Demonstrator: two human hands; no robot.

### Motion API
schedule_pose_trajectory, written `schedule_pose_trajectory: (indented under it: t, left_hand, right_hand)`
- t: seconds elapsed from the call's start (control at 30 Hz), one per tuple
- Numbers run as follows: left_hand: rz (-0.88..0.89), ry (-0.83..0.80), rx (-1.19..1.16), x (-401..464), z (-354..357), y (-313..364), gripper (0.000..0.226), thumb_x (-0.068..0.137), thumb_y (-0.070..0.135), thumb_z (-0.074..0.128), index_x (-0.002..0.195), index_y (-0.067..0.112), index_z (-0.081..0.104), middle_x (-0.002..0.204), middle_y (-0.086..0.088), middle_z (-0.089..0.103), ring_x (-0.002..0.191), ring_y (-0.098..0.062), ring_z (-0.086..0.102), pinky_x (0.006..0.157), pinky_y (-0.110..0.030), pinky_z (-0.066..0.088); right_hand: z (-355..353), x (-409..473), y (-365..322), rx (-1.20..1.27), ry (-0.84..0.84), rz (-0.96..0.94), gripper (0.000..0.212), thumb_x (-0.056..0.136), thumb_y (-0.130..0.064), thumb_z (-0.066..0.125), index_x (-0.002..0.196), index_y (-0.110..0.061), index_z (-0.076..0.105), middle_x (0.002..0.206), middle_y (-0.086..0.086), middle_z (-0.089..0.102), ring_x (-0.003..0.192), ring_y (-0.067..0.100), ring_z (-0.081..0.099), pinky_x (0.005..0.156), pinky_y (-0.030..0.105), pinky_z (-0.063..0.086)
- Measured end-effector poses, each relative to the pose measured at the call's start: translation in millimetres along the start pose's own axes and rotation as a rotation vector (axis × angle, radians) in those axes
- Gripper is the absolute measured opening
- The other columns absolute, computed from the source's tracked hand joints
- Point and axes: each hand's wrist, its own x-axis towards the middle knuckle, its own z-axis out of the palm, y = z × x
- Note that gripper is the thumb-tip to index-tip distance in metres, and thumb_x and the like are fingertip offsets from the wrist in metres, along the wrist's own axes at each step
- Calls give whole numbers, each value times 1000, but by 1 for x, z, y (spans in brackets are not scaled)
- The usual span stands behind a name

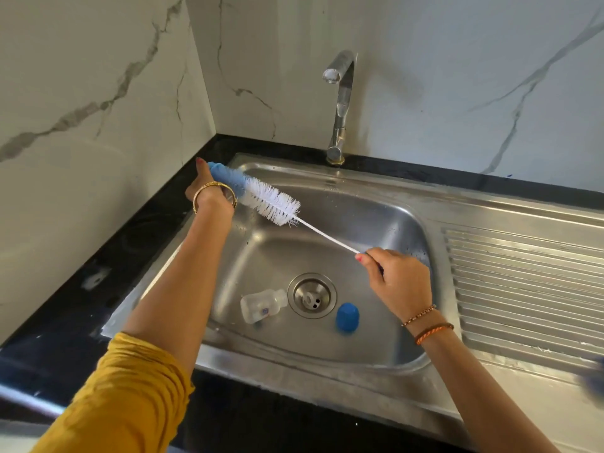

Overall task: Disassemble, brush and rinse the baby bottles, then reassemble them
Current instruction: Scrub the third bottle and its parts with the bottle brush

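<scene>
**Brush held over the sink**

The right hand (pixel 397 282) pinches the wire handle of the brush (pixel 273 202), its grip clamped on the handle end. The left hand (pixel 209 191), at the sink's (pixel 376 361) far-left corner, has its grip closed around something at the brush's blue tip; what it holds is hidden. In the sink, a clear bottle (pixel 263 305) lies left of the drain (pixel 312 295); a blue cap (pixel 347 317) sits right of it. The tap (pixel 341 103) stands behind the sink.
</scene>
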Motion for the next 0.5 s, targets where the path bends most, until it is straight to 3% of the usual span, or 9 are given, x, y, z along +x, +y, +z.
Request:
schedule_pose_trajectory:
  t: [0.07,0.1,0.17,0.23,0.33,0.4,0.5]
  left_hand:
    - [-1,7,58,2,-3,-6,51,84,48,59,119,13,48,112,-9,60,89,-20,62,64,-27,47]
    - [19,-26,82,2,-4,-8,54,87,48,55,126,12,46,120,-8,58,100,-20,62,63,-24,49]
    - [54,-119,90,4,-4,-9,55,91,47,50,130,9,46,129,-6,55,111,-18,59,58,-18,50]
    - [36,-160,43,1,-1,-7,50,89,42,56,124,7,51,120,-7,60,99,-16,63,61,-20,53]
    - [27,-118,-69,-6,9,3,37,82,37,67,100,5,58,86,-5,61,66,-14,62,57,-25,52]
    - [72,-72,-142,-6,12,14,28,82,35,67,84,9,55,82,-4,58,64,-12,60,51,-20,51]
    - [105,-55,-119,-7,8,25,29,79,35,70,75,16,48,82,-4,55,69,-9,61,54,-15,53]
  right_hand:
    - [0,-6,3,54,-55,-11,35,87,-22,60,56,-7,61,39,1,43,34,20,38,37,26,31]
    - [-2,-4,4,218,-191,133,38,89,-24,60,54,-9,59,38,-2,39,35,17,35,38,24,29]
    - [-10,4,8,729,-636,648,38,91,-34,55,59,-13,60,40,-8,36,33,7,28,35,17,25]
    - [-13,6,14,1059,-934,1040,41,92,-40,49,60,-15,56,42,-9,31,31,1,21,29,11,18]
    - [-11,3,22,1133,-1018,1129,43,92,-42,45,57,-17,49,42,-10,26,29,1,18,26,10,15]
    - [-12,2,29,1103,-985,1161,40,92,-42,44,60,-16,46,40,-10,26,28,0,18,26,10,15]
    - [-12,4,33,1081,-777,1193,37,95,-39,42,68,-14,46,38,-10,28,27,0,19,27,10,14]
